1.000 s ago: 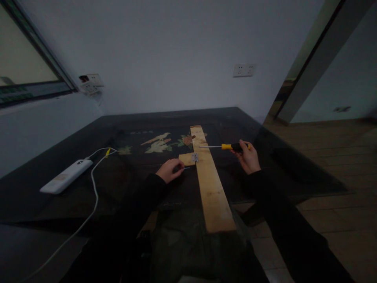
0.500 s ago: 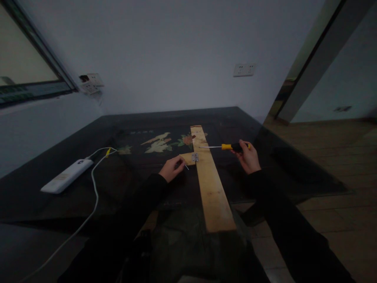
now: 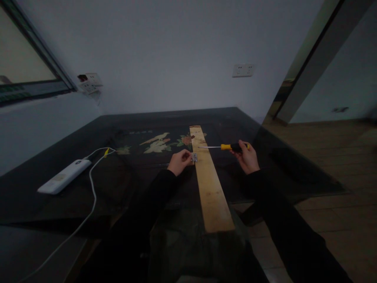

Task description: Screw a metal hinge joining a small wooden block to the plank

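A long wooden board [image 3: 213, 188] lies over the dark table's near edge, pointing toward me. A small metal hinge [image 3: 194, 157] sits on its left edge, where a shorter wood piece joins, mostly covered by my left hand [image 3: 180, 161]. That hand is closed in a pinch at the hinge; the thin screw seen in it a moment ago is now hidden by the fingers. My right hand [image 3: 246, 158] is wrapped round the handle of a yellow-and-black screwdriver [image 3: 226, 147]. Its shaft points left, with the tip over the board beyond the hinge.
A white power bank [image 3: 65, 177] with a white cable [image 3: 94, 192] lies on the table's [image 3: 129, 188] left side. Painted flowers and a bird decorate the tabletop. Behind it is a wall with sockets [image 3: 243, 70]; a window is at the left.
My left hand has moved right and slightly away from me, from beside the short wood piece up to the hinge. The right hand and screwdriver have stayed nearly still.
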A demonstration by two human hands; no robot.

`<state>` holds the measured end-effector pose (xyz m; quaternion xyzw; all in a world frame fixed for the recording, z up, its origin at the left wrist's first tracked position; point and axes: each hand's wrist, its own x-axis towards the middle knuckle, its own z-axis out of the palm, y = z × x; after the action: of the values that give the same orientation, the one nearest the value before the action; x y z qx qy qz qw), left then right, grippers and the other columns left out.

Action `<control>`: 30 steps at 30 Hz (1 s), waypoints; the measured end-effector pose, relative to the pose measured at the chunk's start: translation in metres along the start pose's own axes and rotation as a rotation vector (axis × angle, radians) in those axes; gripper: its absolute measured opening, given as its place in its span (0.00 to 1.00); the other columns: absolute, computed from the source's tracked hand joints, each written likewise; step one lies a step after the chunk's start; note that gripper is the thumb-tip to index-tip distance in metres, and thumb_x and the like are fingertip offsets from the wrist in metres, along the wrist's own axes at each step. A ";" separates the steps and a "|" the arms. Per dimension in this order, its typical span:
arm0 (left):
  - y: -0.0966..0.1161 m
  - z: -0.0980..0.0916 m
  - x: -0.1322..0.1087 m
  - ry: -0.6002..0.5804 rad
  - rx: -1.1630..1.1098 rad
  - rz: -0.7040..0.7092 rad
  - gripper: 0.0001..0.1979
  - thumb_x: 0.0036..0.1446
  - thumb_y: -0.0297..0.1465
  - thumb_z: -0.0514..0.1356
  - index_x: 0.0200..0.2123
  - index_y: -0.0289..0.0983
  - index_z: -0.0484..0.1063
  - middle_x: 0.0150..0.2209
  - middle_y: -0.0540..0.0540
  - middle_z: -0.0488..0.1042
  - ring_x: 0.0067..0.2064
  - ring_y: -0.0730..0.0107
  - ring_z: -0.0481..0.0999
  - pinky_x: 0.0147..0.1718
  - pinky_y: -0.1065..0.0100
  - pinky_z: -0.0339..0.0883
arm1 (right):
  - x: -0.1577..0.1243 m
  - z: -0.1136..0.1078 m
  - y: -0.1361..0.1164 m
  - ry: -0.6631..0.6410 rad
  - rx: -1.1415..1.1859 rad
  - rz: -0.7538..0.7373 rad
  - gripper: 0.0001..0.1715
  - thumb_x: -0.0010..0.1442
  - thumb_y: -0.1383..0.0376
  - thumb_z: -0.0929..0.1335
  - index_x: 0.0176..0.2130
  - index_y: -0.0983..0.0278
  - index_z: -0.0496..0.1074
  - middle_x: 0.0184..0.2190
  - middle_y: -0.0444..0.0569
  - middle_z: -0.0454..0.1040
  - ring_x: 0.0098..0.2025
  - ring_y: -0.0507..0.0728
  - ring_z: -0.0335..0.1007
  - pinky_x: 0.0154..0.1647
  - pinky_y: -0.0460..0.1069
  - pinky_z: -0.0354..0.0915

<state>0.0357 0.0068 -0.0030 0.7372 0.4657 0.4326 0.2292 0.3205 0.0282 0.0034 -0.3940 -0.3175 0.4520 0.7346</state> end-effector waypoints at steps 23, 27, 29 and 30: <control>-0.011 0.000 -0.002 -0.060 0.171 0.097 0.04 0.56 0.30 0.59 0.34 0.36 0.72 0.32 0.47 0.76 0.32 0.70 0.74 0.32 0.71 0.66 | -0.017 0.038 -0.023 -0.103 -0.153 -0.328 0.18 0.47 0.53 0.74 0.34 0.60 0.69 0.28 0.40 0.67 0.26 0.49 0.67 0.22 0.44 0.66; -0.014 0.001 -0.003 -0.075 0.150 0.101 0.03 0.55 0.29 0.60 0.33 0.36 0.72 0.30 0.48 0.76 0.30 0.71 0.74 0.31 0.71 0.66 | -0.024 0.049 -0.034 -0.142 -0.222 -0.401 0.16 0.49 0.54 0.73 0.34 0.59 0.69 0.30 0.41 0.67 0.27 0.49 0.65 0.22 0.44 0.66; -0.015 0.002 -0.003 -0.073 0.135 0.100 0.03 0.55 0.29 0.60 0.33 0.36 0.72 0.30 0.48 0.76 0.30 0.71 0.74 0.30 0.71 0.66 | -0.028 0.053 -0.041 -0.172 -0.264 -0.429 0.15 0.50 0.54 0.72 0.34 0.59 0.69 0.30 0.41 0.67 0.27 0.49 0.65 0.22 0.44 0.65; -0.015 0.003 -0.003 -0.071 0.129 0.100 0.03 0.55 0.29 0.60 0.33 0.36 0.72 0.30 0.48 0.76 0.29 0.71 0.74 0.30 0.71 0.66 | -0.030 0.055 -0.044 -0.191 -0.282 -0.435 0.15 0.50 0.54 0.72 0.34 0.59 0.70 0.30 0.42 0.67 0.28 0.49 0.65 0.23 0.44 0.65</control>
<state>0.0299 0.0116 -0.0170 0.7878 0.4466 0.3861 0.1756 0.2816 0.0041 0.0653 -0.3707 -0.5223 0.2698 0.7190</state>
